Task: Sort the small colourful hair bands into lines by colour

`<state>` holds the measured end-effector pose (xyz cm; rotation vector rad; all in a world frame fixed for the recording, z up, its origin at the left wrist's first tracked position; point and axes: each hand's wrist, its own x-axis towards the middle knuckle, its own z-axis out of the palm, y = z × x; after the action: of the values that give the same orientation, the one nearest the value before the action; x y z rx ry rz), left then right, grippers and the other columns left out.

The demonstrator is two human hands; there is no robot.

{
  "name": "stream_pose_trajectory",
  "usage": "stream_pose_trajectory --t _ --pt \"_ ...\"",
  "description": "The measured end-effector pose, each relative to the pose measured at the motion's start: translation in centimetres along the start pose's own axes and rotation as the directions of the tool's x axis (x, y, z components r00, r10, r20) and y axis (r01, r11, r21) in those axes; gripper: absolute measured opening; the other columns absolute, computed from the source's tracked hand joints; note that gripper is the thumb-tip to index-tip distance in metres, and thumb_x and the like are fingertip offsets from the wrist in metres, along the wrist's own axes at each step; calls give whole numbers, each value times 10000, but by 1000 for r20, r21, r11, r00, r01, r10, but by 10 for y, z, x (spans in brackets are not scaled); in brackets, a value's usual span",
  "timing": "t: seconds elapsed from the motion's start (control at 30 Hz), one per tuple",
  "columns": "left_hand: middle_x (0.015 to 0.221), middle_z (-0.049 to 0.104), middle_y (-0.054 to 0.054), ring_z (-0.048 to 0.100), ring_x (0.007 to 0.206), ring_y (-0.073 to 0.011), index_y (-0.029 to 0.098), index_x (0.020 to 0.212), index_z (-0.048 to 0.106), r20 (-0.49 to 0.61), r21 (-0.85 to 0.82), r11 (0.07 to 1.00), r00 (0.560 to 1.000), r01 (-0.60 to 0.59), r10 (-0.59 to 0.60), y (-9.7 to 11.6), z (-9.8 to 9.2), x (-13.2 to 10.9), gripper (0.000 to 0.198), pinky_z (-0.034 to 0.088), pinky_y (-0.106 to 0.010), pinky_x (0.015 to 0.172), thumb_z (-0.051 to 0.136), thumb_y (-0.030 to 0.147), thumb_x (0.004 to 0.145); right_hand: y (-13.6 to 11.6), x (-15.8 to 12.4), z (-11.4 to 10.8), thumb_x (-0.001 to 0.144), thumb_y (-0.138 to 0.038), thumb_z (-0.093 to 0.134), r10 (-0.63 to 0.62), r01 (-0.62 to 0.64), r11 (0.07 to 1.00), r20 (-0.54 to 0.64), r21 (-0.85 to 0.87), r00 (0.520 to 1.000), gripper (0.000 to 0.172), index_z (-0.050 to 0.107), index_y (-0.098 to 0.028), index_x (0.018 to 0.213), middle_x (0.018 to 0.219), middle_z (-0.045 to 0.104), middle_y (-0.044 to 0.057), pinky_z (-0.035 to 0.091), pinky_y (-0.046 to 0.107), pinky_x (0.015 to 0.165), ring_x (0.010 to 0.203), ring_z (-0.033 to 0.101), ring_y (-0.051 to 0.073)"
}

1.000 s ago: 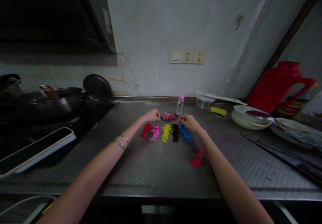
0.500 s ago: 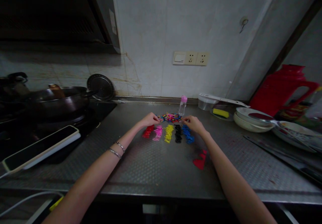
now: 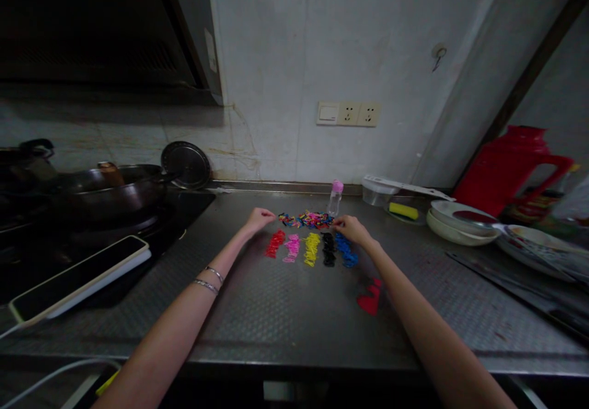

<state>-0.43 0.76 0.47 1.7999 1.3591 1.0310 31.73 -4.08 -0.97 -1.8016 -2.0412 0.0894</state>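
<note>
**Item 1: left hand** (image 3: 258,217). It sits at the left end of the mixed heap with the fingers curled into a loose fist. Whether it pinches a piece is too small to tell.

**Item 2: right hand** (image 3: 352,228). Its fingertips are at the right edge of the mixed heap, just in front of the small bottle (image 3: 335,197) with the pink cap. I cannot tell how far it is open or whether it holds anything.

**Item 3: mixed heap** (image 3: 307,219). These are small coloured pieces, probably elastic bands, lying on the steel counter (image 3: 285,305) between your two hands.

**Item 4: sorted rows.** They lie just in front of the heap, from left to right:
- red row (image 3: 275,243)
- pink row (image 3: 292,248)
- yellow row (image 3: 311,249)
- black row (image 3: 328,249)
- blue row (image 3: 346,249)

**Item 5: loose red pieces** (image 3: 370,298). They lie apart from the rows, beside your right forearm.

**Handling notes (a judgement):**
- Take one piece per pinch from the heap's outer edge, since the pieces seem to tangle.
- Lift each piece clear before you carry it, so nothing trails along with it.
- Let each hand serve the rows on its own side: left for red and pink, right for black and blue.
- Lay each piece at the near end of its row to keep the gaps between colours open.
- Check red against pink carefully in this dim light.
- Keep your right forearm raised off the loose red pieces.
</note>
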Motion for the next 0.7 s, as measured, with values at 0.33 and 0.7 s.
stream_pose_trajectory --t 0.33,0.7 --pt "739 682 -69 584 674 -155 102 759 699 -30 -28 999 999 -33 33 -10 0 5 220 421 -247 660 601 231 611 3 16 8 742 -230 535 -51 52 998 44 -25 998 150 670 -209 803 807 670 38 403 207 644 737 588 147" --pt "729 679 -66 574 659 -147 99 769 699 -26 -29 999 999 -28 27 -13 2 4 222 410 -234 630 579 235 640 8 22 15 776 -180 480 -125 125 992 -19 -8 992 139 615 -148 779 813 631 77 392 215 670 741 558 146"
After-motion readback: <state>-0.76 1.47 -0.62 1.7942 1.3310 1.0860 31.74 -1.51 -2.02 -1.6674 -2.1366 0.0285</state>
